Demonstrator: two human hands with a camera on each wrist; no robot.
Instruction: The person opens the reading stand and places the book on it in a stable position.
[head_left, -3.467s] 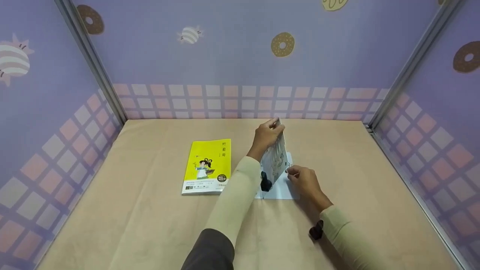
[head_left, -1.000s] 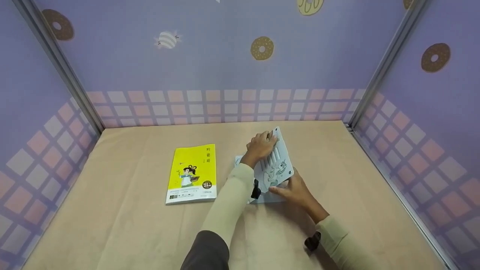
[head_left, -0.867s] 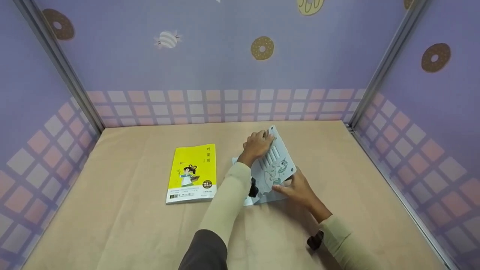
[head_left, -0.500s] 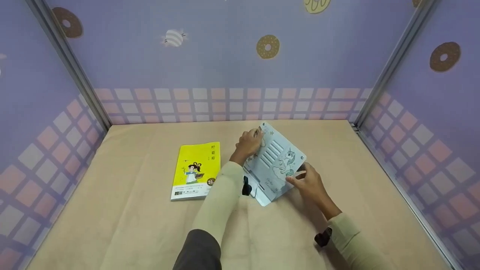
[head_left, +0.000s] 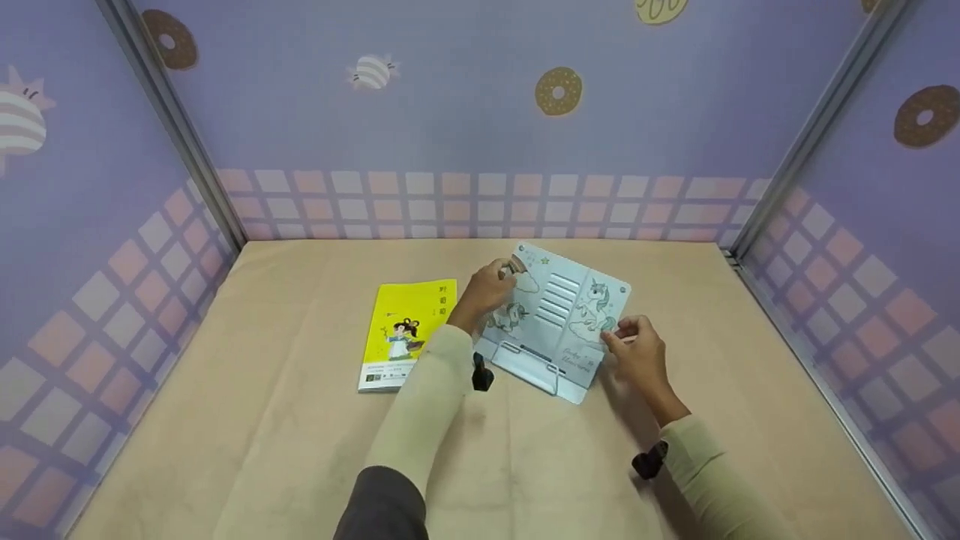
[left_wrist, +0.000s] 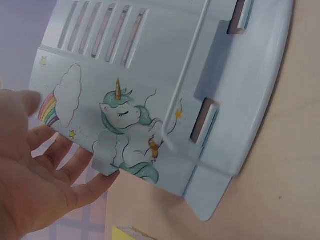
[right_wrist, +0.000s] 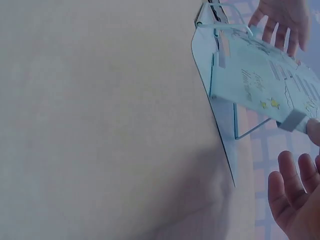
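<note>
A pale blue metal book stand (head_left: 555, 337) with unicorn prints is propped up on the cloth, its face turned toward the head camera. Its left edge is between the thumb and fingers of my left hand (head_left: 487, 291), near the rainbow print in the left wrist view. My right hand (head_left: 639, 356) pinches the right edge, thumb on the front face. A wire page holder (head_left: 556, 381) juts out along the stand's lower ledge. Behind the tilted plate, a wire prop (right_wrist: 254, 129) reaches down to the base (right_wrist: 226, 135) in the right wrist view.
A yellow book (head_left: 405, 319) lies flat left of the stand, partly covered by my left sleeve (head_left: 420, 397). Patterned purple walls (head_left: 450, 127) enclose the beige cloth-covered table (head_left: 300, 450) at the back and sides.
The stand has turned from nearly edge-on to facing the head camera. My left hand has moved left with its edge. My right hand has gone from the lower wire area to the right edge.
</note>
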